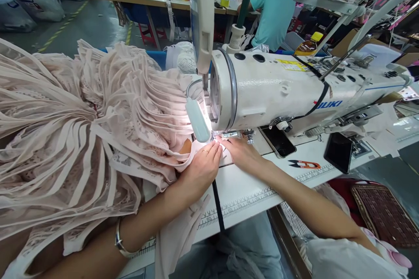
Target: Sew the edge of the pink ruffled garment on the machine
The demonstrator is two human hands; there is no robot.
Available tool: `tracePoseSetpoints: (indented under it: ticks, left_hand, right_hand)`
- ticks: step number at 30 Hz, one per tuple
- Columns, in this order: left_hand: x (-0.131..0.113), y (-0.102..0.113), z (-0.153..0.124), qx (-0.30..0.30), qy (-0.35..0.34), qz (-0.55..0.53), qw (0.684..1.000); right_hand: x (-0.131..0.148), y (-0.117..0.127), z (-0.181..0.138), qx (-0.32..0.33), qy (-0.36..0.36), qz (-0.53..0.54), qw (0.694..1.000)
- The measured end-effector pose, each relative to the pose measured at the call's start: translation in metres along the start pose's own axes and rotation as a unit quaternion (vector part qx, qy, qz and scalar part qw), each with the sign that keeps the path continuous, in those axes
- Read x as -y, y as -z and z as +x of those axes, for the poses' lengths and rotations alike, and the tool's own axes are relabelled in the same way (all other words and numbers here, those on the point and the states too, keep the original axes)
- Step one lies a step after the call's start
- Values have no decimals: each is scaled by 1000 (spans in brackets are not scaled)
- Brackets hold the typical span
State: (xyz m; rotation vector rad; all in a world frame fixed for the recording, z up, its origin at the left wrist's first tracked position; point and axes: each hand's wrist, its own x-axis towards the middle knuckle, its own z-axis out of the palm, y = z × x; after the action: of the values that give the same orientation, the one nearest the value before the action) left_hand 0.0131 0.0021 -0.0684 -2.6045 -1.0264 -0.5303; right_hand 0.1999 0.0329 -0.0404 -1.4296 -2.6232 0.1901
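A white sewing machine (262,89) lies across the table with its needle end between my hands. My left hand (204,163), wearing a ring, is closed on pale pink fabric (226,156) just in front of the needle area. Close beside it, my right hand (241,151) holds the same fabric at its other side, fingers reaching toward the presser foot. The needle itself is hidden behind a pale green lamp (198,121) and my fingers. A large heap of pale pink lace garments (137,109) spreads to my left, its near layers running up to my left hand.
Right of my hands lie a phone (278,141), orange-handled thread snips (305,164) and a dark flat device (338,152). A ruler strip (248,200) runs along the table's front edge. A bottle (307,45) stands behind the machine. A co-worker (275,8) sits beyond.
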Motion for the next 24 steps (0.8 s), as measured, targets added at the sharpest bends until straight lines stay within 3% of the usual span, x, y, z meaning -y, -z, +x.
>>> tracePoseSetpoints:
  ticks: [5,9,13,19,24]
  left_hand:
    - [0,-3,1,9,12,-27,1000]
    - [-4,4,4,-8,35,15,999]
    - [7,16,1,40,39,58,997]
    - [32,21,-8,27,66,-79,994]
    - [32,20,-5,13,53,-85,995]
  right_hand:
    - [-1,-4,1,-5,0,-10,1000]
    - [-1,-6,3,-12,-1,-19,1000]
    - [-2,-8,1,-41,-32,40,998]
    - [-8,-17,-9,-83,-24,110,990]
    - [-7,-17,-8,-70,22,74,995]
